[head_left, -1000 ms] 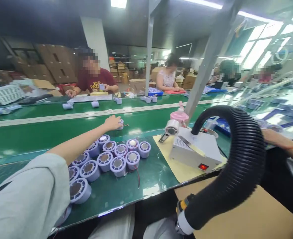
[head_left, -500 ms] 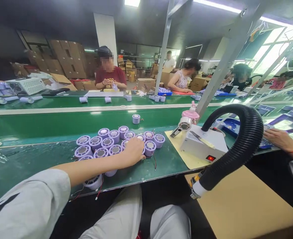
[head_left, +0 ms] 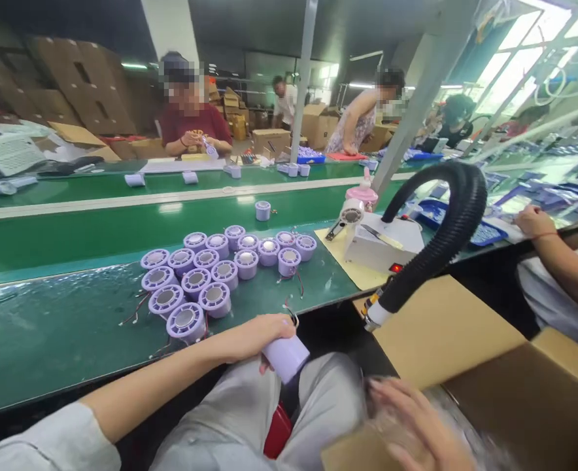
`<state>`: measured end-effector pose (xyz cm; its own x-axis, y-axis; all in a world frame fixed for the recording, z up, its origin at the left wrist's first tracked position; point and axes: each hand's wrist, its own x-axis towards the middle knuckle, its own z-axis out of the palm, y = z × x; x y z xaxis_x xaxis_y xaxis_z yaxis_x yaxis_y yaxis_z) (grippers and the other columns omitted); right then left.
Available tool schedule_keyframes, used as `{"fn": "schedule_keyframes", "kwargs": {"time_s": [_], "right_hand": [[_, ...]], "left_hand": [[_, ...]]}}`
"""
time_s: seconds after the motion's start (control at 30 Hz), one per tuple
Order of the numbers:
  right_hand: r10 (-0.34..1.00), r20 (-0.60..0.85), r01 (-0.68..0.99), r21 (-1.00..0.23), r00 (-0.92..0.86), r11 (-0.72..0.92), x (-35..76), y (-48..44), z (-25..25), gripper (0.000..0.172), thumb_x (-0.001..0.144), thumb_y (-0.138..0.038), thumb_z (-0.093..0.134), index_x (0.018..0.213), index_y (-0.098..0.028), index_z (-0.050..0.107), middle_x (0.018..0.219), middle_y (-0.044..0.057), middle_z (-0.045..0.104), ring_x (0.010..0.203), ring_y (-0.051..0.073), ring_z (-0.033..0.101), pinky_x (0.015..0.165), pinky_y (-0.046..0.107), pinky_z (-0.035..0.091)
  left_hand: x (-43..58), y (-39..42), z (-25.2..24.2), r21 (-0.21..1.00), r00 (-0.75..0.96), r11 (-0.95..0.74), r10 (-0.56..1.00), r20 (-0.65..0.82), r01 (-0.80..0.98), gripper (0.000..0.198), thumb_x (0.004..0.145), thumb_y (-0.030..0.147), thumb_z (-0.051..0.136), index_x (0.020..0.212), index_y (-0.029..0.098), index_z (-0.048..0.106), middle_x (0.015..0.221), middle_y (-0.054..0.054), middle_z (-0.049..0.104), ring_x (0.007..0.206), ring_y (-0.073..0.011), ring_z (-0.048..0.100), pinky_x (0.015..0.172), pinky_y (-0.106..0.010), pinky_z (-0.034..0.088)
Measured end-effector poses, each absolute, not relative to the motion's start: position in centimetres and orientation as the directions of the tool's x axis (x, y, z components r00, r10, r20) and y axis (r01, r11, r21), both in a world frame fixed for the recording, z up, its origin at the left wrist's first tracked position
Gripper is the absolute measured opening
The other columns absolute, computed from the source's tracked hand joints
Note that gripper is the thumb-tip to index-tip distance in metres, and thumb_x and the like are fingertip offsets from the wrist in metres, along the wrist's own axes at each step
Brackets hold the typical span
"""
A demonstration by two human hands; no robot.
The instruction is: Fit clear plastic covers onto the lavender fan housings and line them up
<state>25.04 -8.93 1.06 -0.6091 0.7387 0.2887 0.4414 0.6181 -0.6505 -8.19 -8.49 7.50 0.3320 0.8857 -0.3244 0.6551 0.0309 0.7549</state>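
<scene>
My left hand (head_left: 268, 335) is closed around a lavender cylindrical housing (head_left: 289, 358), held tilted over my lap in front of the bench edge. Thin wires show at its upper end. On the green bench (head_left: 93, 327), several similar lavender housings (head_left: 195, 280) stand grouped with round, slotted faces up; red and black wires trail from some. My right hand (head_left: 411, 418) is at lower right, smeared by motion, over crinkled clear plastic (head_left: 397, 435) and a cardboard flap (head_left: 350, 451). Whether its fingers grip anything is unclear.
A white machine (head_left: 384, 245) with a bent black hose (head_left: 465, 196) stands right of the housings. Below it is an open cardboard box (head_left: 446, 327). One housing (head_left: 263, 210) sits on the green belt. A co-worker's hand (head_left: 534, 222) is at right by a blue tray (head_left: 480, 232); others work opposite.
My left hand has moved from the group of housings down over my lap, bringing one housing with it. My right hand has come into view at lower right. The view has tilted down and right.
</scene>
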Motion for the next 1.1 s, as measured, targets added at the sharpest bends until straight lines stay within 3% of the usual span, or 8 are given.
{"fn": "schedule_keyframes", "kwargs": {"time_s": [0.1,0.2,0.37,0.5,0.63,0.8,0.97,1.1], "right_hand": [[0.629,0.353,0.508,-0.381,-0.693,0.773,19.7,-10.5,2.9,0.052,0.086,-0.020,0.056,0.137,-0.031,0.052,0.129,0.016,0.054,0.109,0.032,0.062,0.082,0.044,0.059],[0.644,0.278,0.568,-0.311,-0.712,0.762,16.8,-10.2,3.4,0.057,0.077,-0.009,0.058,0.132,-0.023,0.057,0.132,0.020,0.051,0.107,0.037,0.059,0.081,0.053,0.056],[0.734,0.012,0.578,-0.608,-0.679,0.544,17.5,-10.6,2.5,0.029,0.072,-0.003,0.063,0.094,-0.020,0.067,0.132,0.013,0.049,0.115,0.031,0.054,0.095,0.047,0.050],[0.789,-0.079,0.464,-0.842,-0.610,0.275,18.0,-11.2,2.7,0.010,0.076,-0.016,0.071,0.075,-0.021,0.062,0.118,0.006,0.052,0.109,0.024,0.056,0.093,0.037,0.048],[0.860,-0.145,0.351,-0.936,-0.490,0.042,17.7,-11.3,3.3,0.032,0.092,-0.038,0.053,0.067,-0.020,0.061,0.103,0.005,0.054,0.090,0.019,0.058,0.076,0.030,0.048],[0.926,-0.150,0.242,-0.968,-0.346,-0.066,17.8,-10.8,3.7,0.035,0.080,-0.037,0.065,0.052,-0.018,0.054,0.094,0.006,0.062,0.082,0.020,0.060,0.068,0.029,0.047],[0.933,-0.181,0.105,-0.982,-0.311,-0.156,18.2,-10.2,3.6,0.035,0.073,-0.042,0.075,0.050,-0.019,0.060,0.095,0.009,0.072,0.089,0.025,0.067,0.078,0.036,0.053],[0.903,-0.054,0.151,-0.989,-0.426,0.012,18.8,-11.0,2.9,0.021,0.070,-0.035,0.081,0.089,-0.026,0.076,0.124,0.008,0.066,0.117,0.031,0.060,0.093,0.045,0.053]], "left_hand": [[-6.2,-9.0,5.6,0.880,0.544,0.093,0.755,-0.367,0.465,0.028,0.081,0.032,0.030,0.083,0.016,0.053,0.079,-0.003,0.060,0.063,-0.0138,0.055,0.060,-0.026,0.046],[-4.8,-9.0,4.6,0.912,0.663,0.132,0.648,-0.376,0.388,0.025,0.076,0.029,0.039,0.079,0.016,0.060,0.080,-0.002,0.061,0.066,-0.0143,0.053,0.059,-0.026,0.043],[-4.5,-9.4,5.0,0.910,0.666,-0.038,0.694,-0.273,0.413,0.019,0.083,0.030,0.054,0.089,0.018,0.068,0.091,-0.002,0.063,0.087,-0.0170,0.057,0.081,-0.028,0.042],[-4.3,-10.5,5.1,0.872,0.518,-0.141,0.843,-0.141,0.468,0.024,0.081,0.033,0.066,0.102,0.021,0.066,0.095,-0.001,0.060,0.084,-0.0154,0.056,0.077,-0.027,0.042],[-3.9,-11.2,3.5,0.884,0.444,-0.179,0.895,-0.035,0.431,0.059,0.059,0.047,0.084,0.111,0.026,0.066,0.098,-0.002,0.053,0.088,-0.0174,0.054,0.079,-0.030,0.046],[-3.9,-11.2,1.3,0.887,0.515,-0.292,0.854,0.075,0.356,0.070,0.057,0.041,0.087,0.122,0.028,0.063,0.121,-0.008,0.051,0.114,-0.0241,0.052,0.102,-0.041,0.042],[-3.7,-11.6,1.5,0.982,0.521,-0.039,0.851,-0.064,0.185,0.067,0.067,0.026,0.082,0.129,0.028,0.056,0.127,-0.008,0.058,0.112,-0.0235,0.058,0.092,-0.037,0.051],[-3.7,-12.1,1.5,0.980,0.489,0.201,0.855,-0.171,-0.008,0.068,0.068,0.021,0.081,0.129,0.025,0.053,0.130,-0.009,0.057,0.107,-0.0213,0.061,0.092,-0.037,0.052]]}}
